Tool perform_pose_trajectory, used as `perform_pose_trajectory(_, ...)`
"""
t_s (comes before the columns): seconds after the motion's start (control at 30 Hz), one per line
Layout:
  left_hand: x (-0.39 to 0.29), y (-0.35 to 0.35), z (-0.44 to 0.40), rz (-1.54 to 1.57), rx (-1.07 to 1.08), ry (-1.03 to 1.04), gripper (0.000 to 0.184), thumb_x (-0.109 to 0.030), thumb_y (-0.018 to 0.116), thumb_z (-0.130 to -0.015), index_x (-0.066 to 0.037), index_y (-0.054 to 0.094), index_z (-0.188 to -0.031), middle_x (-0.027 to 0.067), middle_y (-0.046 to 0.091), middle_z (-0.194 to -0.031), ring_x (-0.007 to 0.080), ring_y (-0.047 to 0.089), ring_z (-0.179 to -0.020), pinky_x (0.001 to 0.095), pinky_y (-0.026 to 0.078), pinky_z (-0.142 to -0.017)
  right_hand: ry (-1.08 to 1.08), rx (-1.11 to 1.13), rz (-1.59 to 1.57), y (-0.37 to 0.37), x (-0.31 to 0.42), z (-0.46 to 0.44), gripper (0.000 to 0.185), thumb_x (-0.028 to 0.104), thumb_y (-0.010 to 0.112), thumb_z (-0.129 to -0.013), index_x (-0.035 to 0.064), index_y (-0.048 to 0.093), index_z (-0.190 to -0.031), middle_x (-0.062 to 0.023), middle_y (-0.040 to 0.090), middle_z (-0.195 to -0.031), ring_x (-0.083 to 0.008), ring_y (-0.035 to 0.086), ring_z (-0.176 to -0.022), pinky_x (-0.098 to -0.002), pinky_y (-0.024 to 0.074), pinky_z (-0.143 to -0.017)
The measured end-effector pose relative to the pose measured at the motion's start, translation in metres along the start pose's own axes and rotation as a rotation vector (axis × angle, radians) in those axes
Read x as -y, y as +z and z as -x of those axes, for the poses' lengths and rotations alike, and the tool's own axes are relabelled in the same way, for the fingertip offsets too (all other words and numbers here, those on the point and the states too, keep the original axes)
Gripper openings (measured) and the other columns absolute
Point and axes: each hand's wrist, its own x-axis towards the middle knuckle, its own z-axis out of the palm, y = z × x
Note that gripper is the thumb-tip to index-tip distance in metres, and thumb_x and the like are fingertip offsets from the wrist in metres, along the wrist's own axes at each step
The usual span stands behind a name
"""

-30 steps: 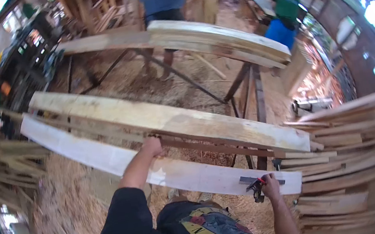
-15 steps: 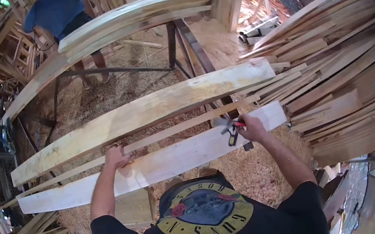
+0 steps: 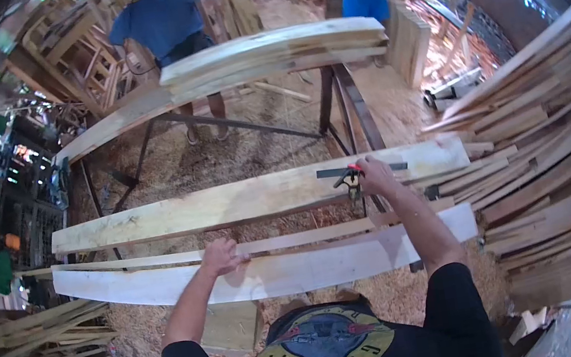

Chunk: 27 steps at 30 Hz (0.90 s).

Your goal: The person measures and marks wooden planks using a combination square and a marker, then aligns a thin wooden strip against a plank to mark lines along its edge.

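My left hand (image 3: 221, 257) rests at the far edge of the pale near plank (image 3: 299, 268), fingers curled over it beside a thin wooden strip (image 3: 316, 234). My right hand (image 3: 376, 176) holds a combination square (image 3: 349, 182), with a dark flat blade and a small red part at my fingers. The square is over the near side of a thick middle beam (image 3: 230, 200); whether its blade touches the wood I cannot tell.
A dark metal frame (image 3: 357, 105) carries stacked curved beams (image 3: 274, 49) at the back. Long boards (image 3: 545, 139) lie piled on the right, thin offcuts (image 3: 35, 334) at lower left. A person in a blue shirt (image 3: 166, 20) and another in blue shorts (image 3: 364, 0) stand beyond.
My right hand has carried the square away from me, from the near plank to the middle beam. My left hand stays at the near plank's edge. My view has shifted up and left.
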Motion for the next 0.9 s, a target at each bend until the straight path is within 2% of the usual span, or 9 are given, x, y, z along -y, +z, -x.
perform_pose_trajectory(0.17, -0.007, -0.007, 0.007, -0.025, -0.068, 0.015, 0.068, -0.069, 0.068, -0.081, -0.006, 0.072, -0.106, 0.0175, 0.067, -0.098, 0.0357, 0.065, -0.099, 0.0479, 0.053, -0.086, 0.179, -0.192, -0.029, 0.004, 0.018, 0.010, 0.039, 0.017, 0.060, -0.086, 0.0100, 0.065, -0.123, -0.0217, 0.063, -0.122, -0.0443, 0.065, -0.105, -0.0516, 0.0539, -0.088)
perform_pose_trajectory(0.2, -0.006, 0.000, 0.006, -0.031, -0.085, 0.016, 0.066, -0.069, 0.069, -0.081, -0.007, 0.072, -0.105, 0.0170, 0.067, -0.098, 0.0354, 0.064, -0.098, 0.0473, 0.053, -0.084, 0.263, -0.162, -0.025, -0.018, 0.036, 0.024, 0.040, 0.015, 0.058, -0.086, 0.0101, 0.065, -0.125, -0.0224, 0.064, -0.124, -0.0431, 0.065, -0.107, -0.0503, 0.0542, -0.090)
perform_pose_trajectory(0.27, 0.006, 0.023, -0.005, -0.047, -0.123, 0.064, 0.063, -0.068, 0.069, -0.081, -0.009, 0.073, -0.103, 0.0154, 0.067, -0.097, 0.0350, 0.064, -0.094, 0.0464, 0.053, -0.081, 0.096, -0.022, -0.110, -0.041, 0.032, 0.053, 0.038, 0.023, 0.057, -0.091, 0.0084, 0.065, -0.125, -0.0192, 0.067, -0.117, -0.0404, 0.066, -0.108, -0.0489, 0.0542, -0.089)
perform_pose_trajectory(0.33, 0.010, 0.020, 0.000, -0.051, -0.061, 0.070, 0.066, -0.072, 0.062, -0.083, -0.011, 0.070, -0.108, 0.0152, 0.067, -0.099, 0.0344, 0.065, -0.093, 0.0470, 0.054, -0.080, 0.099, 0.177, -0.078, -0.015, -0.004, 0.089, 0.037, 0.039, 0.058, -0.096, 0.0063, 0.073, -0.106, -0.0213, 0.072, -0.100, -0.0403, 0.069, -0.099, -0.0498, 0.0555, -0.085)
perform_pose_trajectory(0.4, 0.005, 0.007, 0.007, -0.020, 0.006, 0.035, 0.070, -0.077, 0.057, -0.084, -0.014, 0.068, -0.111, 0.0157, 0.067, -0.101, 0.0339, 0.066, -0.093, 0.0482, 0.054, -0.081, 0.147, 0.352, 0.057, -0.020, -0.020, 0.132, 0.041, 0.043, 0.064, -0.091, 0.0079, 0.070, -0.111, -0.0233, 0.070, -0.104, -0.0421, 0.069, -0.098, -0.0516, 0.0557, -0.084)
perform_pose_trajectory(0.43, 0.004, 0.012, 0.008, -0.004, 0.002, 0.081, 0.069, -0.077, 0.058, -0.084, -0.014, 0.067, -0.108, 0.0152, 0.067, -0.099, 0.0339, 0.066, -0.092, 0.0484, 0.054, -0.081, -0.029, 0.157, -0.027, -0.007, -0.045, 0.162, 0.037, 0.037, 0.068, -0.088, 0.0089, 0.068, -0.112, -0.0212, 0.069, -0.109, -0.0427, 0.068, -0.100, -0.0523, 0.0550, -0.085)
perform_pose_trajectory(0.53, -0.027, -0.004, 0.025, 0.032, -0.001, 0.028, 0.064, -0.075, 0.061, -0.083, -0.014, 0.067, -0.098, 0.0141, 0.066, -0.096, 0.0337, 0.066, -0.094, 0.0480, 0.053, -0.079, -0.053, 0.080, -0.034, -0.016, -0.042, 0.193, 0.033, 0.025, 0.075, -0.080, 0.0064, 0.070, -0.107, -0.0201, 0.068, -0.094, -0.0432, 0.065, -0.092, -0.0506, 0.0540, -0.082)
perform_pose_trajectory(0.73, -0.058, -0.042, 0.049, 0.078, -0.061, 0.013, 0.056, -0.070, 0.066, -0.082, -0.014, 0.063, -0.084, 0.0104, 0.066, -0.093, 0.0319, 0.065, -0.096, 0.0464, 0.047, -0.088, 0.063, 0.139, -0.041, -0.004, -0.065, 0.200, 0.036, 0.035, 0.072, -0.087, 0.0030, 0.072, -0.103, -0.0219, 0.068, -0.097, -0.0427, 0.065, -0.091, -0.0496, 0.0535, -0.078)
perform_pose_trajectory(0.9, -0.062, -0.025, 0.065, 0.191, -0.128, -0.026, 0.057, -0.067, 0.068, -0.082, -0.015, 0.069, -0.105, 0.0116, 0.064, -0.103, 0.0310, 0.061, -0.107, 0.0464, 0.044, -0.095, 0.169, 0.235, -0.091, -0.017, -0.059, 0.198, 0.037, 0.037, 0.070, -0.090, 0.0017, 0.075, -0.101, -0.0213, 0.070, -0.090, -0.0352, 0.068, -0.084, -0.0451, 0.0523, -0.078)
